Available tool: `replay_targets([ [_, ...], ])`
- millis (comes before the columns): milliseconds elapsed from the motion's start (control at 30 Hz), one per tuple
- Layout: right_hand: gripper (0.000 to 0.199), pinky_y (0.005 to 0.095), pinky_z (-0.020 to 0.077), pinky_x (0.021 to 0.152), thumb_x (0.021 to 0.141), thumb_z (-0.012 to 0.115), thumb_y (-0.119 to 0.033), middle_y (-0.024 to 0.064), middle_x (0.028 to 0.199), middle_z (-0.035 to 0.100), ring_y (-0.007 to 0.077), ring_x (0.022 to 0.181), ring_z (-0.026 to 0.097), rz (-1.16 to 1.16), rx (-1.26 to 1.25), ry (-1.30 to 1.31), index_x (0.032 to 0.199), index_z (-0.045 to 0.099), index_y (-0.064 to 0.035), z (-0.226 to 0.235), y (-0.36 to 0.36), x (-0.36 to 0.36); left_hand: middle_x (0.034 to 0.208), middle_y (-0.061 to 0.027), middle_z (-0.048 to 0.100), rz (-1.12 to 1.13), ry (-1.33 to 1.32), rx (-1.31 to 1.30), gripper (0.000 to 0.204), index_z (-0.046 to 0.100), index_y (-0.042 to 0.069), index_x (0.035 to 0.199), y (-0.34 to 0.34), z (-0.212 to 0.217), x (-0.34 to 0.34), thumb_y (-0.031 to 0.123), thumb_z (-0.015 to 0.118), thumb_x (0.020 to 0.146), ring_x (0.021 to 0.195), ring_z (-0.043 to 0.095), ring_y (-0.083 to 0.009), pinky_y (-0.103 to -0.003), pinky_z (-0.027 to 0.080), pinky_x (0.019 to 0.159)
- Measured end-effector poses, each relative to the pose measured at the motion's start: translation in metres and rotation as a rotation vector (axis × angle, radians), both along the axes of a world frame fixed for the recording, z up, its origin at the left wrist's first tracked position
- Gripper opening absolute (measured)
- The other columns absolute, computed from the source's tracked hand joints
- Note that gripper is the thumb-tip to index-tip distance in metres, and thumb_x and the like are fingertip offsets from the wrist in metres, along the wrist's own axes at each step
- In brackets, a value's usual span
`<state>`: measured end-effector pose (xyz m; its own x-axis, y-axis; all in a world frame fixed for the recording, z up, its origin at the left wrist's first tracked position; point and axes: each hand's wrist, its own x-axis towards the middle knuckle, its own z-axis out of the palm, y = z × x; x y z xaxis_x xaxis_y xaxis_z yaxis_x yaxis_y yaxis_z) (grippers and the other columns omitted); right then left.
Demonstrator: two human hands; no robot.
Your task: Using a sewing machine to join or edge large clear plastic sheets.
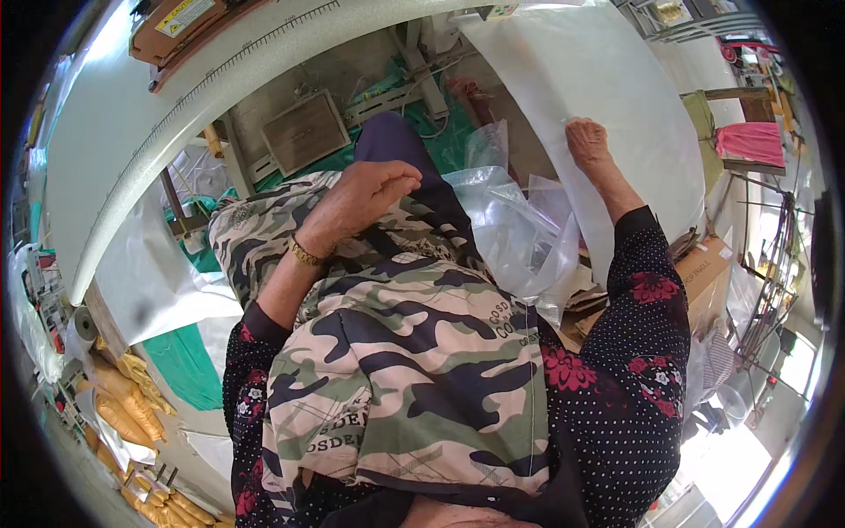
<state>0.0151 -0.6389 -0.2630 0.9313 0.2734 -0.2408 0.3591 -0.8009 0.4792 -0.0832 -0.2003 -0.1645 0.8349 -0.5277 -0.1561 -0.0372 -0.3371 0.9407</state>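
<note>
My left hand (365,198) lies over my lap, on the camouflage apron (422,352). Its fingers are loosely bent and reach out to the right; nothing shows in them. A gold-coloured watch (305,251) sits on that wrist. To the right, my outstretched arm brings my right hand (587,143) onto a large whitish plastic sheet (638,97). There the fingers are curled in against the sheet, and whatever they may grip is hidden. Below and left of this hand hangs crumpled clear plastic (506,224).
A pale curved worktop edge with a ruler scale (220,75) crosses the upper left, bearing a brown machine part (176,31). Beneath are a wooden panel (306,132) and green sheeting (189,365). A cardboard box (704,273) and a metal rack (766,273) stand at right.
</note>
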Motion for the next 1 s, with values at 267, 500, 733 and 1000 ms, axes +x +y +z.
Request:
replay_targets([
  [267,0.017,0.0443,0.0532,0.074,0.085,0.055,-0.019,0.0175,0.086,0.068,0.0348,0.086,0.067,-0.162,0.311,-0.272,0.085,0.069,-0.0087,0.028,-0.094,0.029,0.09,-0.0138,0.07,0.031,-0.019,0.016,0.024,0.065,0.0,0.105,0.003,-0.007,0.001,0.021,0.058,0.095,0.081,0.067,-0.0286,-0.033,0.05,0.07],
  [500,0.02,0.0335,0.0508,0.075,0.092,0.054,-0.02,0.0054,0.086,0.069,0.0185,0.08,0.065,-0.767,1.609,0.061,0.088,0.067,-0.0051,0.075,-0.217,0.07,0.091,-0.0114,0.072,0.054,0.049,-0.054,0.025,0.064,-0.001,0.107,0.0,-0.005,0.005,0.02,0.058,0.096,0.082,0.068,-0.0189,-0.029,0.051,0.072],
  [733,0.018,0.0249,0.048,0.077,0.093,0.052,-0.014,-0.0018,0.086,0.063,0.0094,0.079,0.059,-0.598,2.077,0.264,0.097,0.064,-0.0022,0.146,-0.066,0.023,0.096,-0.0068,0.071,0.045,0.17,-0.218,0.026,0.063,-0.002,0.113,-0.012,0.016,0.013,0.019,0.059,0.097,0.089,0.065,-0.013,-0.024,0.05,0.08],
  [1000,0.027,0.0206,0.0492,0.048,0.092,0.045,-0.014,0.0004,0.07,0.056,0.0077,0.052,0.054,-0.574,2.181,0.55,0.105,0.06,0.0034,0.146,0.097,-0.035,0.12,-0.0084,0.062,-0.003,0.076,-0.478,0.049,0.059,0.0,0.124,-0.066,0.024,0.019,0.029,0.073,0.087,0.104,0.058,-0.0133,-0.027,0.046,0.092],
])
